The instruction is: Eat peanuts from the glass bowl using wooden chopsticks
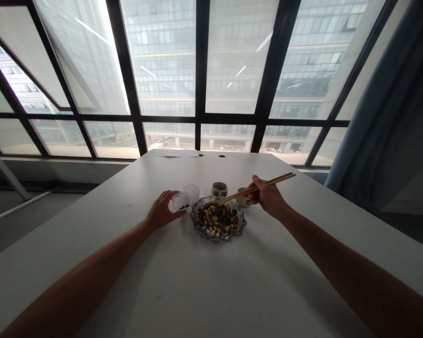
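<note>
A glass dish (pixel 240 228) full of mixed nuts and dark seeds sits in the middle of the white table (pixel 197 291). My left hand (pixel 161 210) is closed round a small clear plastic cup (pixel 181 202) with dark bits in it, tilted toward the dish. My right hand (pixel 267 195) grips a pair of wooden chopsticks (pixel 257 188) whose tips reach down to the far edge of the dish.
A second clear plastic cup (pixel 192 191) stands just behind the held one. Two small ceramic cups (pixel 219 189) (pixel 242 201) stand behind the dish. Papers (pixel 174 153) lie at the table's far edge by the window. A blue curtain (pixel 387 131) hangs at right.
</note>
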The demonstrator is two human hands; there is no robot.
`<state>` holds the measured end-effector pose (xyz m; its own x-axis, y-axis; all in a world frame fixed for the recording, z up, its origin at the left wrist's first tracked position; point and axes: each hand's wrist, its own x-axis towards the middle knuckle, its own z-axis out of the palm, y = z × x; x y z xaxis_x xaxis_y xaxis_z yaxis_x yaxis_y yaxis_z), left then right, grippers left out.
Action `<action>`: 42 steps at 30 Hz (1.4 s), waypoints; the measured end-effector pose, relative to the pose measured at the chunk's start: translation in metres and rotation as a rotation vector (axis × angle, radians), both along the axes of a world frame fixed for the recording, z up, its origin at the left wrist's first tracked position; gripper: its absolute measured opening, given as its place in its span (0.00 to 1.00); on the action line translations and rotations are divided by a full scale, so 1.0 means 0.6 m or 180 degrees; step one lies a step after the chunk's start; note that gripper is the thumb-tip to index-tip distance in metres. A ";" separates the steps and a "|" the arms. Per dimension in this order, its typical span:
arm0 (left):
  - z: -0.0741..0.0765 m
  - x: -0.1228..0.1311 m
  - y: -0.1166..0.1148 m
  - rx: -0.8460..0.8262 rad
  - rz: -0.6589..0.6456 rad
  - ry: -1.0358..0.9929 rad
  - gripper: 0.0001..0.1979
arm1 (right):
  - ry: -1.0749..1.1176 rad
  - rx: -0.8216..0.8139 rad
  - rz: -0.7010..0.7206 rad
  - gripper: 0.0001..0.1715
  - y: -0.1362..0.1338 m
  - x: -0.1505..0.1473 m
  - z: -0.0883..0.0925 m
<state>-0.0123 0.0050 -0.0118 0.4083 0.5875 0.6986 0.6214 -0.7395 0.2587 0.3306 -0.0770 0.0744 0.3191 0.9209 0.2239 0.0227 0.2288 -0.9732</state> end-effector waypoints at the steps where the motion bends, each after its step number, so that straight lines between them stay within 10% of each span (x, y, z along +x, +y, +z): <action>1: 0.000 0.000 0.000 -0.0001 0.0000 0.0002 0.30 | 0.0134 -0.0041 0.0002 0.27 0.001 0.002 -0.001; 23: 0.002 0.003 -0.001 -0.0020 -0.0023 -0.0010 0.30 | -0.1078 0.0110 0.0232 0.40 -0.020 -0.018 -0.010; 42: 0.000 0.001 0.001 -0.0017 -0.0044 -0.0027 0.30 | -0.2904 0.0774 0.1085 0.26 -0.075 -0.039 0.041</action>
